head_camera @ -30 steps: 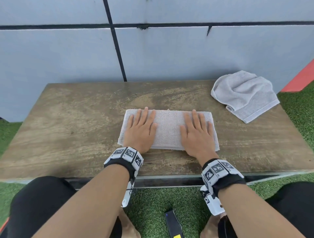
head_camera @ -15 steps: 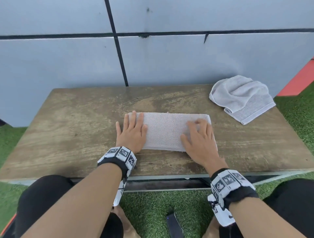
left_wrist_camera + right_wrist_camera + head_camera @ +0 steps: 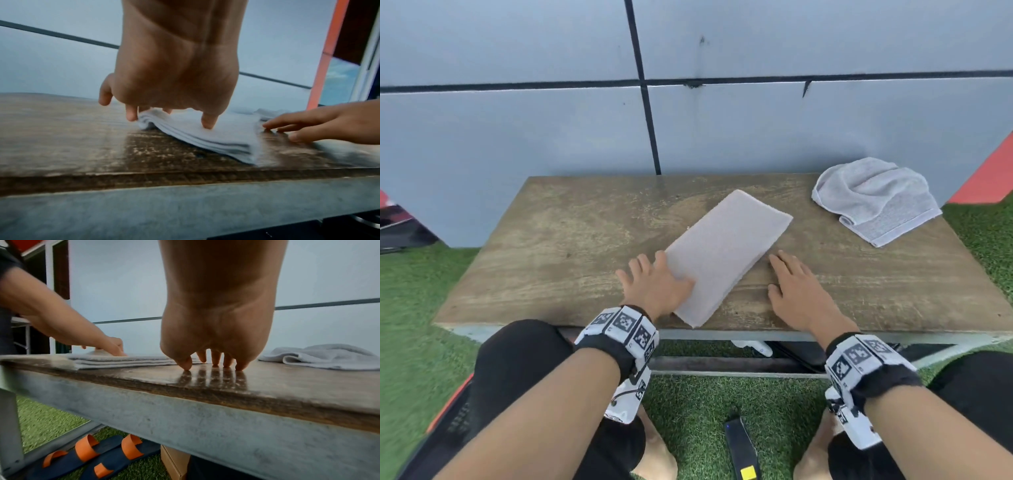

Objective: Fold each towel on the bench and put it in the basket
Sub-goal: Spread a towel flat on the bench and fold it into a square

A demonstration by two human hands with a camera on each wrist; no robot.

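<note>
A folded grey towel lies diagonally at the middle of the wooden bench, its near corner close to the front edge. My left hand sits at the towel's left edge; its thumb presses on top and its spread fingers lie alongside that edge. My right hand is off the towel, just right of it, with spread fingertips touching the bare wood. A second grey towel lies crumpled at the back right corner. No basket shows in any view.
A grey panelled wall rises right behind the bench. Green artificial turf surrounds it. Orange-strapped sandals and a cardboard box lie under the bench. A dark device rests on the turf between my knees.
The folded towel has turned from lying crosswise to lying diagonally. My left hand shifted to its left edge, and my right hand slid off it onto the wood.
</note>
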